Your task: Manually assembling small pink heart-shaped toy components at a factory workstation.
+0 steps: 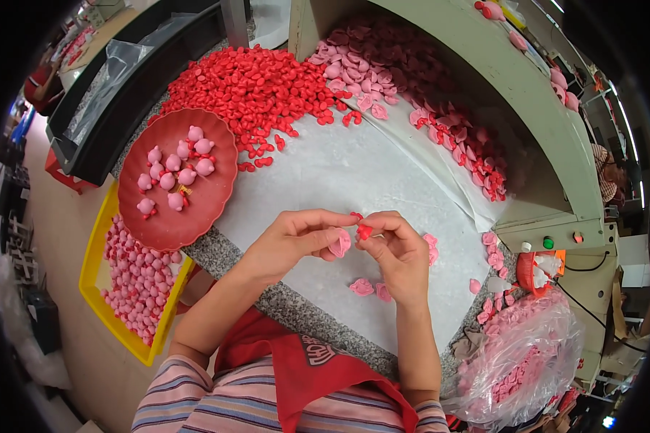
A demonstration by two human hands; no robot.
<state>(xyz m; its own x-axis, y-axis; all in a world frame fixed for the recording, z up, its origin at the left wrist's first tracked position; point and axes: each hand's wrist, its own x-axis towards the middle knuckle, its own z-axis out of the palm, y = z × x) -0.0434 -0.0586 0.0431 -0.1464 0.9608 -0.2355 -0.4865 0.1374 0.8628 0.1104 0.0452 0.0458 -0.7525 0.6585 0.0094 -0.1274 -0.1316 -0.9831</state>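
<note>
Between the thumb and fingers of my left hand point(285, 242) is a small pink plastic shell piece point(339, 244), hollow side partly showing. My right hand point(399, 252) pinches a small red plastic piece point(365, 232) close beside it. The two hands nearly meet above the white sheet point(310, 180) on the worktable. Loose pink shell pieces point(362, 287) lie on the sheet below my hands, and another pink piece point(431, 248) shows just right of my right hand. Whether the red and pink pieces touch, I cannot tell.
A red scalloped plate point(133, 209) with several joined pink-and-red pieces sits at left, above a yellow crate point(94, 278) of similar ones. Heaped red pieces point(238, 83) and pink shells point(361, 68) lie at the back. A green machine housing point(549, 137) arches at right, near a plastic bag point(516, 361).
</note>
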